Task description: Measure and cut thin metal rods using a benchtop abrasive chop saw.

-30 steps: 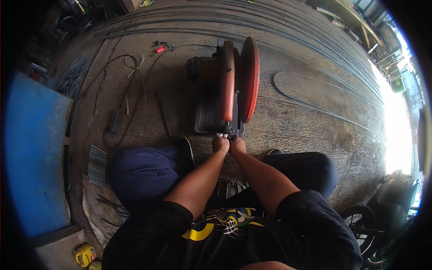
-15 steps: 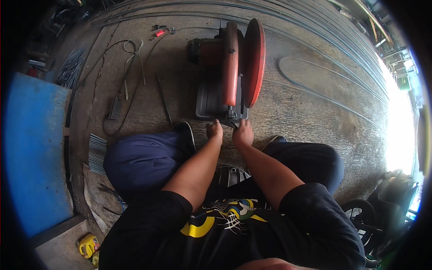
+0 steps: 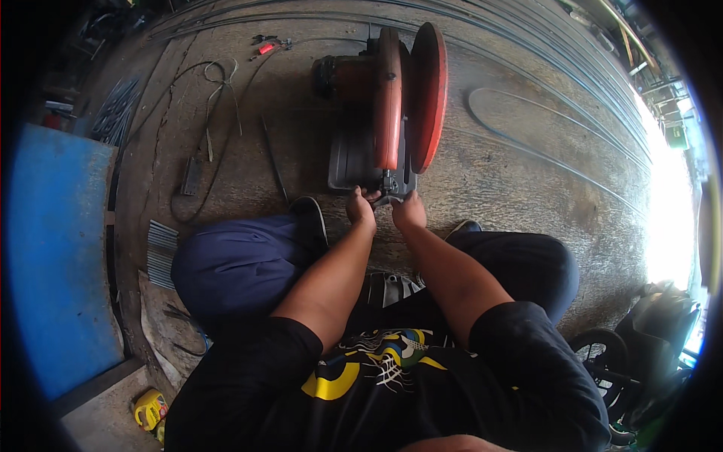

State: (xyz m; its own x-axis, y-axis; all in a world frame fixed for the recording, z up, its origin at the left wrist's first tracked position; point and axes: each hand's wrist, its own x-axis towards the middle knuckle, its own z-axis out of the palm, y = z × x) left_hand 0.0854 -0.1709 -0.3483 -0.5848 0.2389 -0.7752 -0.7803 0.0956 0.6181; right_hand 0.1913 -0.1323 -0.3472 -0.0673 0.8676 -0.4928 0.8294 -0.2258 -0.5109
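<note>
A red cut-off saw (image 3: 388,120) stands on the worn wooden floor in front of me. Its round red guard (image 3: 429,98) is on the right, over a dark metal base (image 3: 348,162). Both of my hands are at the near edge of that base. My left hand (image 3: 361,207) is closed at its left part, fingers reaching inward toward the middle. My right hand (image 3: 410,212) is closed a short way to the right. A grey curved metal part (image 3: 388,201) shows between them, just below the saw's handle. My fingertips are partly hidden.
Long thin metal rods (image 3: 527,56) lie across the far floor and right side. A cable with a dark block (image 3: 190,177) and a thin dark rod (image 3: 275,162) lie left. Short rods (image 3: 161,252) rest beside my left knee, near a blue panel (image 3: 60,256).
Both hands have moved slightly forward against the saw's front edge. The left fingers now reach further inward, and more of the grey curved part shows. The view has shifted a little.
</note>
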